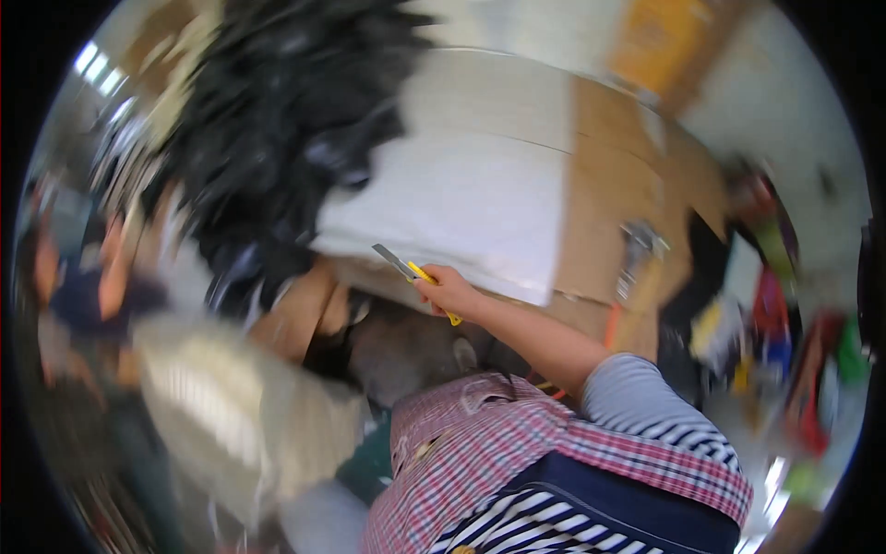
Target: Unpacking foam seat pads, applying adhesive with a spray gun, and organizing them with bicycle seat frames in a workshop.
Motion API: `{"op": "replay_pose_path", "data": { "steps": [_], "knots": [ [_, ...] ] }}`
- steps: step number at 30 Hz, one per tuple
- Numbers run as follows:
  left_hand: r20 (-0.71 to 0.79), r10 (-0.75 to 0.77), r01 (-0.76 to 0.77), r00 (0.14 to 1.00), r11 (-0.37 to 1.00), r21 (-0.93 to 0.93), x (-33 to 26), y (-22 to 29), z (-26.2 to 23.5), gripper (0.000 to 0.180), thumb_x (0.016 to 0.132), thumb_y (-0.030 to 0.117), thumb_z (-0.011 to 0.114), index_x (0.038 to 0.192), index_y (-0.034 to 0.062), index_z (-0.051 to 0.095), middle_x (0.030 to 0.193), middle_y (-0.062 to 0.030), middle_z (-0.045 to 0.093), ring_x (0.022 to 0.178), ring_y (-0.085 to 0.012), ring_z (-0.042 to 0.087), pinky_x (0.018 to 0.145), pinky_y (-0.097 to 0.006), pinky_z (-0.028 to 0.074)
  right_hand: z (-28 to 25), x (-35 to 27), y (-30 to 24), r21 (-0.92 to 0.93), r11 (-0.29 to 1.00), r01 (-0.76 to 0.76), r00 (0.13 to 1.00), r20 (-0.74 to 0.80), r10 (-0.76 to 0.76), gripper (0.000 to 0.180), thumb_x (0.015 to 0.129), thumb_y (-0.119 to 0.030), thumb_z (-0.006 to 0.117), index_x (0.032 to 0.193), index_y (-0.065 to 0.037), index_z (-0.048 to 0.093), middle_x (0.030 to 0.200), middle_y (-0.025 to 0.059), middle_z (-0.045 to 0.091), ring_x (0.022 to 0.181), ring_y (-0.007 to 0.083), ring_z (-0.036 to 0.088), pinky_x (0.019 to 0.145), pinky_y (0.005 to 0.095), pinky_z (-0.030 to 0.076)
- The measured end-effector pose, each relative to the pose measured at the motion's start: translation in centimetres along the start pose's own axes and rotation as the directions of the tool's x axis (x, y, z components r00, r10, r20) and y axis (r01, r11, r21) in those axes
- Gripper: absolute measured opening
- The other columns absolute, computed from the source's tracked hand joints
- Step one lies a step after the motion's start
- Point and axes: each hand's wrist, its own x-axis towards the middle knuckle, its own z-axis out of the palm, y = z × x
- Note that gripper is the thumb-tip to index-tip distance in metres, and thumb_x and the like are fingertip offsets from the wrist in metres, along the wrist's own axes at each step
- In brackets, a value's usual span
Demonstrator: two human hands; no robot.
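No text, label, brand, number or sign can be read anywhere. The orange panel at the upper right of the frame, the red item at the right and the whitish bag at the lower left are blurred; any marking on the yellow-handled utility knife near the centre is too small to read.
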Motion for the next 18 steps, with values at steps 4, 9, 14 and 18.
{"op": "replay_pose_path", "data": {
  "steps": [4, 9, 14, 18],
  "knots": [
    [-0.242, -0.331, 0.109, 0.912, 0.765, -0.635, 8.5, 12.4, -4.4, 0.035, 0.093, 0.044, 0.044, 0.073, 0.0157, 0.046, 0.057, 0.0023, 0.037, 0.049, -0.0115, 0.038, 0.047, -0.027, 0.036, -12.2, -3.5, 2.0, -0.133, 0.991, -0.001, 0.807, -0.585, -0.078, 0.051, 0.080, -0.011, 0.049, 0.130, -0.003, 0.041, 0.090, 0.0170, 0.061, 0.073, 0.0273, 0.063, 0.069, 0.0370, 0.051],
    [0.264, -0.012, 0.220, 0.964, 0.592, -0.775, 11.0, 20.1, 10.0, 0.034, 0.094, 0.041, 0.045, 0.074, 0.0132, 0.043, 0.056, 0.0027, 0.029, 0.047, -0.0131, 0.033, 0.046, -0.026, 0.030, -22.3, -14.2, -2.1, -0.665, 0.673, -0.324, 0.251, -0.746, -0.616, 0.062, 0.082, -0.026, 0.060, 0.134, -0.003, 0.036, 0.131, 0.0209, 0.045, 0.122, 0.0346, 0.043, 0.102, 0.0397, 0.035],
    [0.854, 0.178, 0.334, 0.489, 0.866, -0.372, 1.1, 22.9, 27.6, 0.024, 0.087, 0.031, 0.057, 0.096, 0.0089, 0.059, 0.069, 0.0014, 0.046, 0.073, -0.0095, 0.047, 0.063, -0.027, 0.040, -11.2, -23.3, -5.7, -0.413, 0.829, 0.376, 0.564, -0.608, -0.558, 0.057, 0.080, -0.033, 0.066, 0.125, -0.004, 0.046, 0.129, 0.0192, 0.046, 0.119, 0.0323, 0.044, 0.099, 0.0400, 0.037],
    [0.650, 0.695, 0.201, -0.308, 0.715, -0.670, -15.8, 33.2, 30.2, 0.019, 0.092, 0.023, 0.051, 0.083, 0.0066, 0.054, 0.071, 0.0035, 0.044, 0.062, -0.0042, 0.041, 0.053, -0.019, 0.035, -0.7, -30.5, -2.7, 0.224, 0.782, 0.581, 0.802, -0.323, -0.503, 0.085, 0.077, -0.033, 0.072, 0.141, -0.004, 0.024, 0.128, 0.0147, 0.044, 0.118, 0.0266, 0.045, 0.100, 0.0383, 0.038]
  ]
}}
